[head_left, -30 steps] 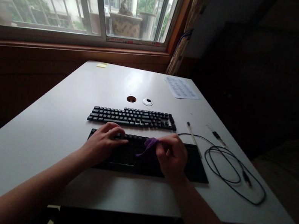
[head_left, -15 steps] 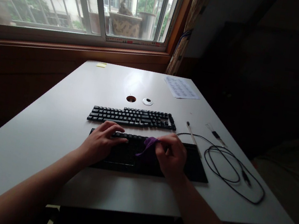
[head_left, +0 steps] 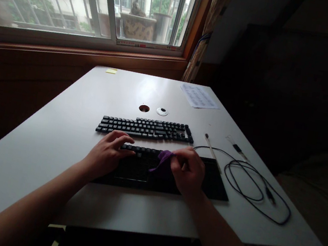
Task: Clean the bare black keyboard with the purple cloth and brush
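A black keyboard base (head_left: 216, 188) lies near the table's front edge, with a row of keycaps (head_left: 147, 150) along its far side. One lone keycap (head_left: 139, 155) sits just below that row. My left hand (head_left: 107, 153) rests over the base's left part, its thumb and fingers apart and nothing between them; the thumb tip is close to the lone keycap. Pinched in my right hand (head_left: 189, 171) is a purple cloth (head_left: 163, 160), which hangs over the middle of the base. Beyond the base, loose keycaps (head_left: 147, 129) stand laid out in keyboard rows.
To the right are a coiled black cable (head_left: 240, 194), a thin brush (head_left: 210, 145) and a small black-handled tool (head_left: 238, 149). Printed sheets (head_left: 199, 97) and a yellow note (head_left: 111, 71) lie at the back. A round hole (head_left: 144, 108) and its silver cover (head_left: 162, 112) are mid-table.
My left hand has drawn back slightly to the left, so the lone keycap by its thumb now shows fully. The right hand and the cloth stay in place.
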{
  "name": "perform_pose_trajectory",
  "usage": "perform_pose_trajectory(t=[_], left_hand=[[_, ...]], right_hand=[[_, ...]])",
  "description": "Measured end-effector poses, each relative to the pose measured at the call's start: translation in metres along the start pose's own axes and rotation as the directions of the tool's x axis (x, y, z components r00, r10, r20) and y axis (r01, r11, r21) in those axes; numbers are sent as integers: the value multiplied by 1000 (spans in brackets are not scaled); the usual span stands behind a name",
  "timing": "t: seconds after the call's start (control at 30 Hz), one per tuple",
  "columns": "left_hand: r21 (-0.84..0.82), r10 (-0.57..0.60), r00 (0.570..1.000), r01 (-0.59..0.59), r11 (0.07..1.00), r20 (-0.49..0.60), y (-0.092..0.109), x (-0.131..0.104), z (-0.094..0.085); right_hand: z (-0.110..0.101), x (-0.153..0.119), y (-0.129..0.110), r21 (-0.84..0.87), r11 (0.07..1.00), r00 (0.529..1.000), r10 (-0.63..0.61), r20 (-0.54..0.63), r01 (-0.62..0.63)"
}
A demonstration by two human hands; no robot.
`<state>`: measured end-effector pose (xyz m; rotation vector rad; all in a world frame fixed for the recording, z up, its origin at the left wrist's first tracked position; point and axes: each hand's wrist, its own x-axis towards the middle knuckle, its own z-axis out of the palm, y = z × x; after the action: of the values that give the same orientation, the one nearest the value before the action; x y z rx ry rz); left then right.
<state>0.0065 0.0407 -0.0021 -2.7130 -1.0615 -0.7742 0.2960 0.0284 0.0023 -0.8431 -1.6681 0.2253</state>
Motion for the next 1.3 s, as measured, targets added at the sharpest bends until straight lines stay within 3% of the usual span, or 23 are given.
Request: perform_pose_trajectory(t=[0.43,0.7,1.0,1.3], left_hand=[[0,19,999,-19,1000,-42,11,6,1],[15,13,999,-14,1000,32,8,1,10],[-80,55,997,-58,995,-46,13,4,5],[-80,54,999,-53,995,5,9,2,6]], right_hand=[[0,0,0,24,1000,1000,1,14,-2],[2,-1,-1,35,999,1000,5,17,-6],[2,-2,0,43,999,1000,-3,26,2],[1,1,-2,22,1000,999,-16,30,16]])
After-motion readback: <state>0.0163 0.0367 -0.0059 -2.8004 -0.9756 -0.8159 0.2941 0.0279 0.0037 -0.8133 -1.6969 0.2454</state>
